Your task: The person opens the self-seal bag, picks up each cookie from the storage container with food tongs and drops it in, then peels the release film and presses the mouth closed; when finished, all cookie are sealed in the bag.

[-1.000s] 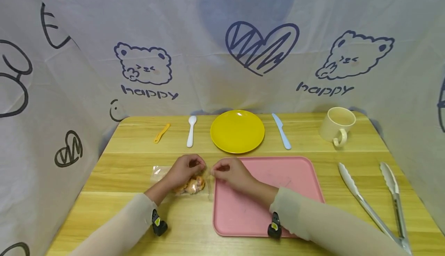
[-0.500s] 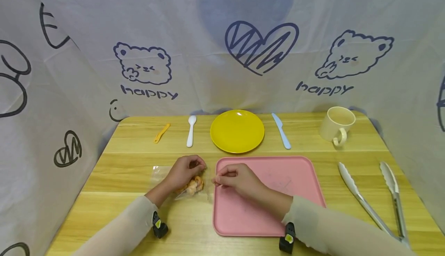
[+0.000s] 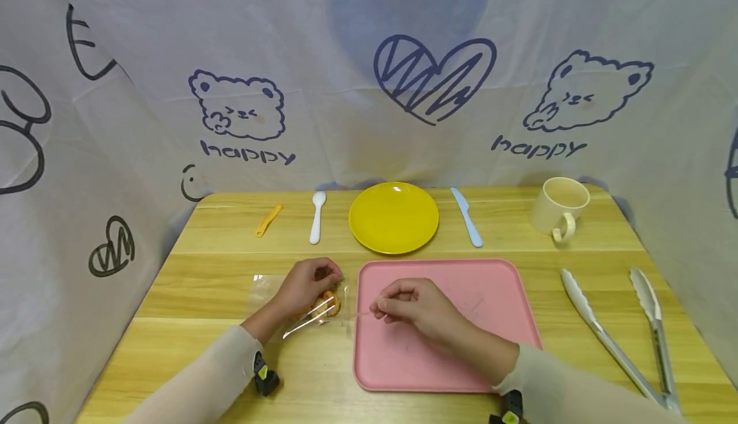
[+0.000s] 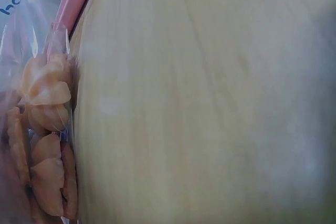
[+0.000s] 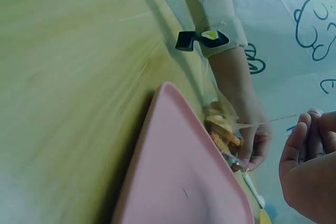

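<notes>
A clear plastic bag (image 3: 266, 288) with ridged, orange-tan snack pieces (image 3: 330, 304) inside is at the left of the pink tray (image 3: 450, 353). My left hand (image 3: 305, 288) pinches the bag near its right end, thumb against fingers. Over the tray's left part, my right hand (image 3: 429, 312) pinches the end of a thin clear strip (image 5: 283, 117). That strip stretches taut from the bag to the right fingertips. In the left wrist view the snack pieces (image 4: 46, 93) show through the plastic, and the left fingers are out of sight.
Behind the tray lies a yellow plate (image 3: 394, 218), with a white spoon (image 3: 317, 218) and small orange utensil (image 3: 268, 221) to its left. A pale blue knife (image 3: 467, 217), beige mug (image 3: 559, 209) and metal tongs (image 3: 663, 341) are to the right. A printed cloth (image 3: 346, 123) hangs behind.
My right hand has moved from the bag's edge rightward and toward me, drawing the strip out over the tray. The bag's near edge has lifted. My left hand has stayed nearly still.
</notes>
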Demonstrator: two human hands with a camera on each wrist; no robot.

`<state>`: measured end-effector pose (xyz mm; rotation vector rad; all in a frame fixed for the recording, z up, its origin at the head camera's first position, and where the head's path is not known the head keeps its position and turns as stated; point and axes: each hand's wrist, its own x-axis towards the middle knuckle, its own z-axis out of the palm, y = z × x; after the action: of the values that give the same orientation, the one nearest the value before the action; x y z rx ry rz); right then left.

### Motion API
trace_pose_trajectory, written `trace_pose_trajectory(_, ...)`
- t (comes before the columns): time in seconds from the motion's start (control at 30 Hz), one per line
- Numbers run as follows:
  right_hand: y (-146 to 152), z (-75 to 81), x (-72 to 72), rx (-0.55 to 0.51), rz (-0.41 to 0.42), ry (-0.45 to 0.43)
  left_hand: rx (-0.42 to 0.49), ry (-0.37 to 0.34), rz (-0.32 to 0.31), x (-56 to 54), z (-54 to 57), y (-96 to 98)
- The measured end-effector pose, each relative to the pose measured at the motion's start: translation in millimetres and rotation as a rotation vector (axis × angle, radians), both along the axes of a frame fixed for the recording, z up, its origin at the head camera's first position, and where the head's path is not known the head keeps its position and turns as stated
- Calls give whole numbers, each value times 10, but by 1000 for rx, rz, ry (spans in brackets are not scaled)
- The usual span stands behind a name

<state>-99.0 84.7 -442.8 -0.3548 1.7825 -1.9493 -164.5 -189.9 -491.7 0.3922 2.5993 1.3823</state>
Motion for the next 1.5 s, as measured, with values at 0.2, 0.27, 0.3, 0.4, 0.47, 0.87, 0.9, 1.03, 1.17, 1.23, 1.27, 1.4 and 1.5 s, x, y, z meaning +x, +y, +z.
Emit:
trace_pose_trajectory(0.2, 59, 26, 161, -30, 43, -2, 16, 0, 7, 5, -7, 0)
trace_pose_trajectory(0.27, 66, 33, 224, -30, 54, 3, 18, 4, 3, 5, -11, -2)
trace_pose_trajectory(0.3, 69, 32, 253, -31, 59, 8, 17, 7, 0, 4, -13, -5)
trace_pose_trajectory(0.4, 88, 29, 329, -39, 71, 8, 4, 17, -9, 0, -18, -11)
trace_pose_trajectory(0.47, 106, 24, 365, -55, 78, 8, -3, 21, -13, -2, -19, -15)
trace_pose_trajectory(0.87, 274, 88, 521, -189, 61, -39, -28, 26, -14, -8, -15, -19)
trace_pose_trajectory(0.9, 293, 95, 527, -194, 59, -35, -34, 29, -15, -7, -12, -18)
trace_pose_trajectory(1.03, 386, 120, 531, -196, 47, -16, -53, 39, -16, -4, -1, -16)
trace_pose_trajectory(1.17, 526, 132, 517, -148, 4, 1, -68, 40, -13, -6, -4, -16)
trace_pose_trajectory(1.23, 623, 130, 511, -122, -16, 14, -72, 43, -11, -7, -9, -16)
trace_pose_trajectory(1.27, 680, 128, 508, -115, -24, 25, -72, 44, -11, -8, -13, -17)
trace_pose_trajectory(1.4, 949, 123, 498, -104, -54, 83, -69, 44, -10, -5, -15, -17)
trace_pose_trajectory(1.5, 1189, 132, 480, -78, -87, 123, -67, 41, -11, 0, -9, -17)
